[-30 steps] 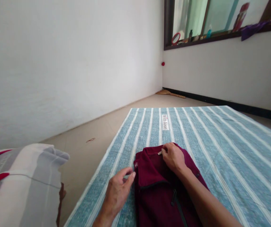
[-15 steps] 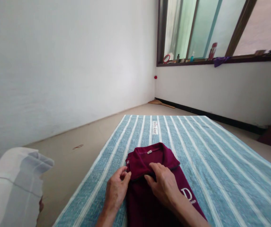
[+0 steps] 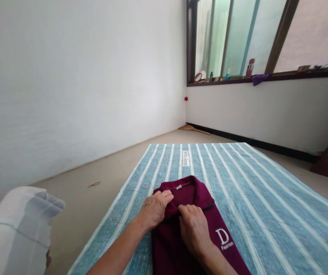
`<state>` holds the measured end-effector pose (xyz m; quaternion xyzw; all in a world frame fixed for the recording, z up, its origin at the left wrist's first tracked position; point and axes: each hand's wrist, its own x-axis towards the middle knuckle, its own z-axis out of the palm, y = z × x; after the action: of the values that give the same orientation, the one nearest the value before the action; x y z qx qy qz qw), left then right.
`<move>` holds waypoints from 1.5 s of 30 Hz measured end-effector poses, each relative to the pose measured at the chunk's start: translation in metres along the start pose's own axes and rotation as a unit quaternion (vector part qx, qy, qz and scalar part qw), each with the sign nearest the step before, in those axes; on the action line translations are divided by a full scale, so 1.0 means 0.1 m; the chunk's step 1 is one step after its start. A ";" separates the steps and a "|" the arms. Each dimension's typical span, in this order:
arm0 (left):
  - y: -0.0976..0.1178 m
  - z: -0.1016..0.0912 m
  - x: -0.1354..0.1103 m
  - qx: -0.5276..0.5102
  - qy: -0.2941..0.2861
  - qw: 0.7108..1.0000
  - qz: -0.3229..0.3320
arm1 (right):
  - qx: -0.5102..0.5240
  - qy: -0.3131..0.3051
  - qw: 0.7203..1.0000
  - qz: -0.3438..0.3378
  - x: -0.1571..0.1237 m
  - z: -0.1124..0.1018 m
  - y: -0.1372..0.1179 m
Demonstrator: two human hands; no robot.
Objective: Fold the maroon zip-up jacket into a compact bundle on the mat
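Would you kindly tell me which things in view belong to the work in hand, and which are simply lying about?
In the work:
garment
left hand, fingers on the collar
right hand, at the collar's front edge
striped cloth, under the garment

Lying about:
bundle
loop
broom
mirror
red bottle
purple cloth

Purple cloth [image 3: 260, 79]; probably 1 broom [image 3: 194, 129].
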<state>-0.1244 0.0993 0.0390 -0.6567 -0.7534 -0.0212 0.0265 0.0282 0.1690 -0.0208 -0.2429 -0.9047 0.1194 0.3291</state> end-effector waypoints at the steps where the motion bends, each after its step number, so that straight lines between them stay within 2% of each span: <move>1: 0.00 -0.02 0.05 0.008 -0.018 1.000 0.013 | -0.008 0.002 1.000 -0.002 0.01 0.01 0.00; 6: -0.02 -0.03 0.21 0.030 -0.061 0.997 0.041 | -0.014 0.018 1.000 -0.003 0.03 0.02 0.00; 11: -0.07 -0.08 0.28 0.030 -0.071 0.996 0.040 | 0.010 0.032 0.999 0.014 0.03 0.03 0.01; 18: -0.21 -0.11 0.36 -0.039 -0.071 0.996 0.028 | 0.027 0.030 0.998 0.044 0.02 0.07 0.04; 23: -0.23 -0.09 0.34 -0.081 -0.055 0.995 0.020 | 0.012 0.019 0.998 0.056 0.01 0.07 0.04; 28: -0.22 -0.08 0.33 -0.099 -0.040 0.994 0.008 | -0.027 -0.004 0.999 0.024 0.04 0.01 0.00; 34: -0.19 0.05 0.35 -0.105 0.004 0.994 -0.018 | -0.082 -0.022 0.996 0.028 0.07 0.03 -0.01; 45: -0.09 0.29 0.24 -0.072 0.138 0.986 -0.066 | -0.092 -0.028 0.995 0.000 0.05 0.02 -0.02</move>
<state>-0.1373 0.1234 0.0117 -0.5963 -0.7808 -0.1675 0.0818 0.0227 0.1696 -0.0189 -0.2686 -0.9207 0.0421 0.2800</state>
